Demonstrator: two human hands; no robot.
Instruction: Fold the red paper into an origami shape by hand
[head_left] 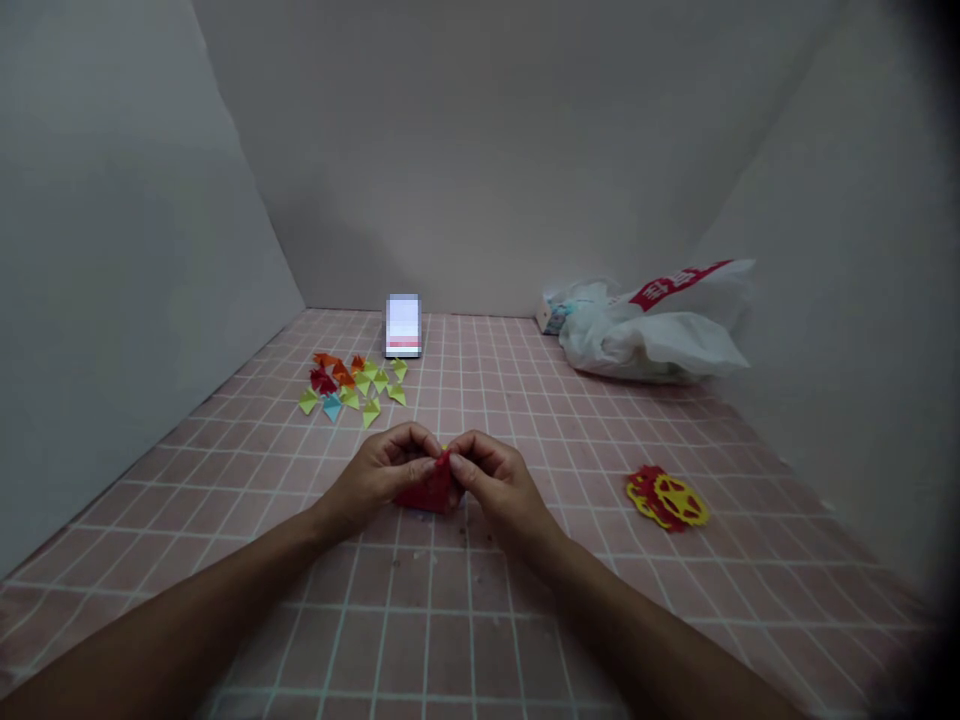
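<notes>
Between my two hands is a red folded piece of paper (pixel 426 494), held just above or on the table near the middle. My left hand (pixel 390 465) pinches its upper edge between thumb and fingers. From the other side, my right hand (pixel 495 470) pinches the same edge, and the two thumbs nearly meet. A speck of yellow shows at the top between the fingertips; I cannot tell what it belongs to. Part of the red paper is hidden behind the fingers. Small light and dark bits lie on the table just below my hands.
Several small folded paper pieces (pixel 343 372) in yellow-green, orange, red and blue lie at the back left. Behind them stands a lit phone (pixel 403 326). Red and yellow cut-out shapes (pixel 681 500) are stacked at the right. A white plastic bag (pixel 660 340) rests beside a box (pixel 553 315).
</notes>
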